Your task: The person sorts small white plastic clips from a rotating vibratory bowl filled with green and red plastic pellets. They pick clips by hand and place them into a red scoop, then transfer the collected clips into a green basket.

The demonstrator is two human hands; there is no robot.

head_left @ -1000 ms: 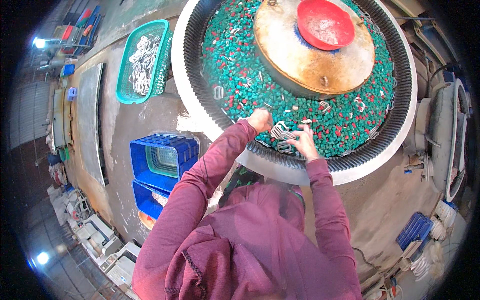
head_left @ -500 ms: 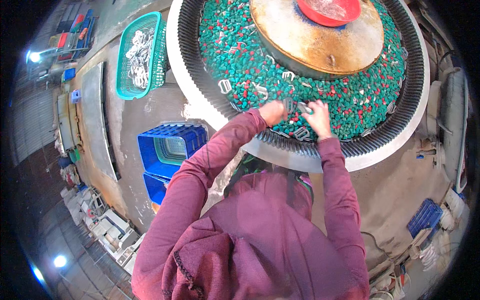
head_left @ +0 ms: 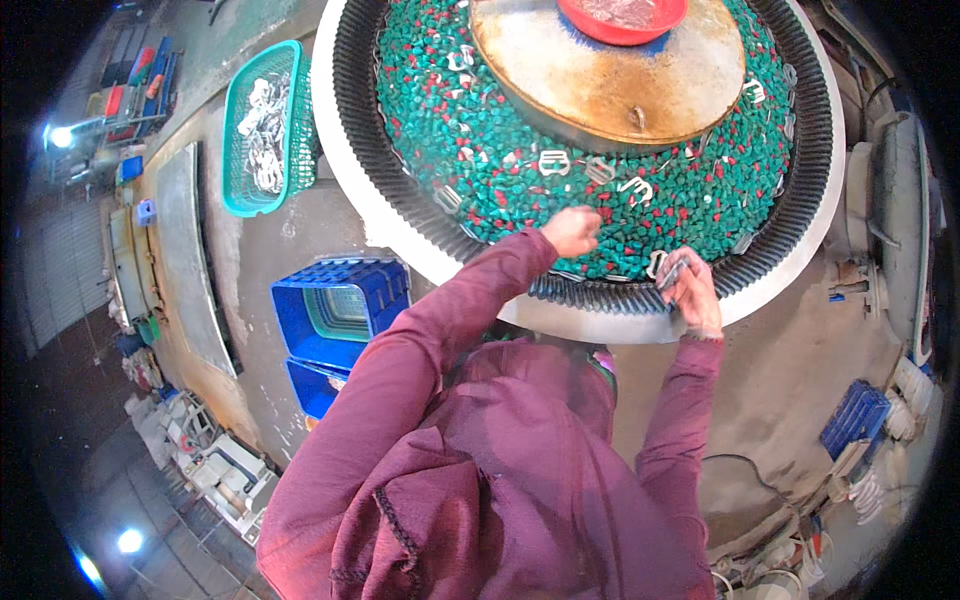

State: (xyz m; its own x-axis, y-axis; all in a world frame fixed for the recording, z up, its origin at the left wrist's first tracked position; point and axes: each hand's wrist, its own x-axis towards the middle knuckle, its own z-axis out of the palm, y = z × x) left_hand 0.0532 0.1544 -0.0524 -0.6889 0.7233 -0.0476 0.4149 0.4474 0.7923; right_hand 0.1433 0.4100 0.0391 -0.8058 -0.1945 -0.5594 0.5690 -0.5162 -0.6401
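Right hand holds a grey piece (any writing unreadable).

The person wears a purple-red top with long sleeves that reach the wrists. A big floppy fold of the same cloth bunches up on it, with dark, bumpy stitches. The hands are bare.

Blue plastic crates, 2, close together on the floor at left; 1 pale green basket inside the upper. Grey flat panel, 1, farther left. Slatted blue crate, 1, far right. Dark cable, 1, on the floor.
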